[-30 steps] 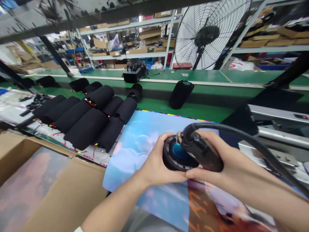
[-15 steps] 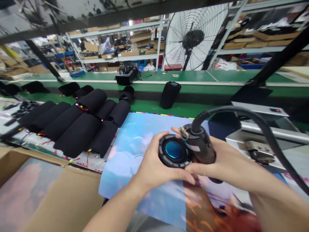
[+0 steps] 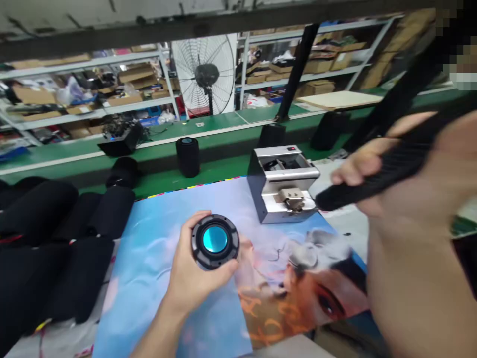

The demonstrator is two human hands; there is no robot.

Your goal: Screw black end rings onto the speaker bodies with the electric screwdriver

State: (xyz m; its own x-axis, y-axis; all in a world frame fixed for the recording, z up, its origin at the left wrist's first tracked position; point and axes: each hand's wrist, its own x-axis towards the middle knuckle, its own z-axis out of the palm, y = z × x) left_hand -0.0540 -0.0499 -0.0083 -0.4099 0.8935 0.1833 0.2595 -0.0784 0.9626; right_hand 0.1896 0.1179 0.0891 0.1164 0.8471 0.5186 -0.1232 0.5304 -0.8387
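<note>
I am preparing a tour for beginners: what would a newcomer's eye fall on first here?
The blue disc of the black speaker, in the left hand over a printed sheet, probably stands out first. Then comes the electric screwdriver in the right hand, its front end near the silver screw feeder. A fan stands behind the green bench.

The right hand point(image 3: 406, 204) and the black tool point(image 3: 383, 171) in it were blurred, and the right forearm point(image 3: 421, 293) was cut off. The left hand point(image 3: 192, 271) hid part of the speaker point(image 3: 215, 239). The left edge cropped some black cylinders point(image 3: 22, 283); the bottom edge, the poster point(image 3: 145, 298).
</note>
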